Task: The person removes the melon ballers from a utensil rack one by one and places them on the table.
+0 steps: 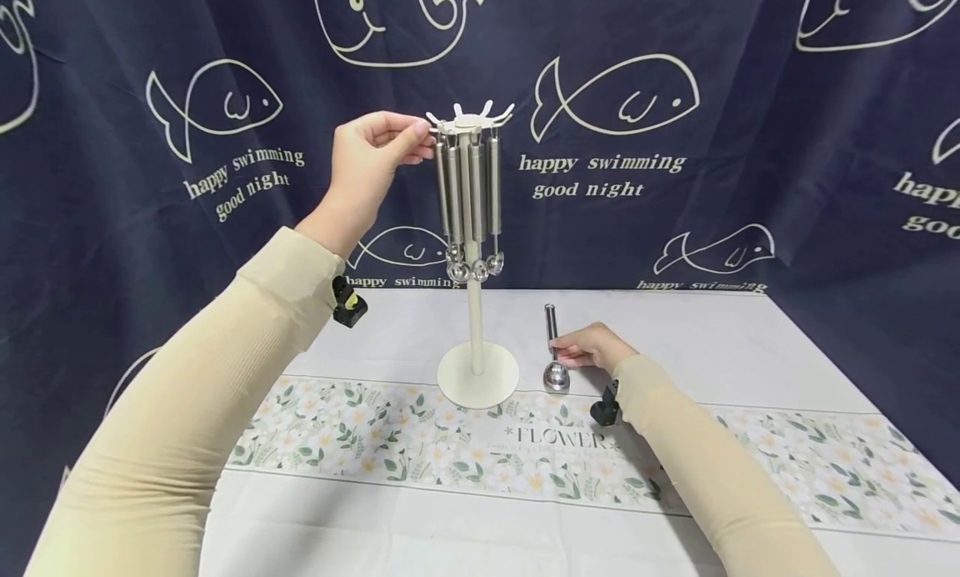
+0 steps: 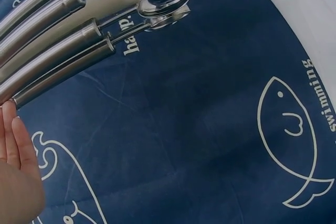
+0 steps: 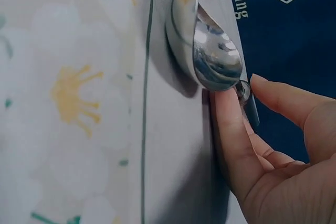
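A cream utensil stand rises from a round base, its top ring of upturned hooks hung with several metal utensils. My left hand is raised at the stand's left side, thumb and fingertips pinching the tip of a hook. In the left wrist view, the fingers reach the upper end of a hanging handle. To the right of the base, a shiny metal scoop lies on the table, bowl toward me. My right hand holds its handle between thumb and fingers; the bowl partly hides that grip in the right wrist view.
A white table carries a floral printed band with the word FLOWER across it. Behind it hangs a dark blue curtain with fish drawings. The stand's base overlaps the band's far edge.
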A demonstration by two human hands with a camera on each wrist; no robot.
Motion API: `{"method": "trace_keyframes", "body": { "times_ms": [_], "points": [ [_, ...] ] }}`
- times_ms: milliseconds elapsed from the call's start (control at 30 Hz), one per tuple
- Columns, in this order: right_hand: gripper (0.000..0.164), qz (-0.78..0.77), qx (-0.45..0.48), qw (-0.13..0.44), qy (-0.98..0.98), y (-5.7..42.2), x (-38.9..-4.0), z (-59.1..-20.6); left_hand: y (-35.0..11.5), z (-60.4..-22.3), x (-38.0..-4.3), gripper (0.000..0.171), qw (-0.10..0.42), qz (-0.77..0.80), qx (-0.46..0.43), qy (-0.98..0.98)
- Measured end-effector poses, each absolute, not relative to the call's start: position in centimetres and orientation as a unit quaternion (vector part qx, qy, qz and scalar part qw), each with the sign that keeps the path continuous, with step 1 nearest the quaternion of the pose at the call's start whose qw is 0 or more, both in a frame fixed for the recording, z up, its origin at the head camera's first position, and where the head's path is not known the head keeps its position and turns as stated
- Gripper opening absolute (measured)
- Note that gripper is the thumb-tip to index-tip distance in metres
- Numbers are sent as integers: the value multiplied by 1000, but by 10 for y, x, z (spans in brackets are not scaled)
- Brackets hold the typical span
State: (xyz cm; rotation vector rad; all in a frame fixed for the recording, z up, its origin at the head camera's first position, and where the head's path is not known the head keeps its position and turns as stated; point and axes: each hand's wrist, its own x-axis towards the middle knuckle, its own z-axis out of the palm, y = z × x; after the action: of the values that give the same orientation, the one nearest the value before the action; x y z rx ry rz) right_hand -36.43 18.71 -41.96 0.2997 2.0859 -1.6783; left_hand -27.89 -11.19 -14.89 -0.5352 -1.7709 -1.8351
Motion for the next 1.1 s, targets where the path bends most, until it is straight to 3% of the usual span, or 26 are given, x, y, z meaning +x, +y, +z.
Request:
{"method": "trace_keyframes", "body": {
  "times_ms": [200,333,800,1000,1100],
  "points": [
    [38,-622,83,220,747,196,-360,-415,-112,-148,-275,6,270,-671,-202,-661],
    [42,-626,72,210,747,202,-359,-409,-112,-148,-273,5,273,-667,-204,-663],
    [42,-654,50,210,725,200,-354,-385,-114,-151,-272,6,278,-652,-225,-669],
    [20,-663,34,210,718,190,-351,-371,-115,-150,-271,7,274,-654,-228,-667],
    [23,-665,22,212,716,184,-349,-362,-116,-150,-270,8,271,-652,-228,-670]
  ]
}}
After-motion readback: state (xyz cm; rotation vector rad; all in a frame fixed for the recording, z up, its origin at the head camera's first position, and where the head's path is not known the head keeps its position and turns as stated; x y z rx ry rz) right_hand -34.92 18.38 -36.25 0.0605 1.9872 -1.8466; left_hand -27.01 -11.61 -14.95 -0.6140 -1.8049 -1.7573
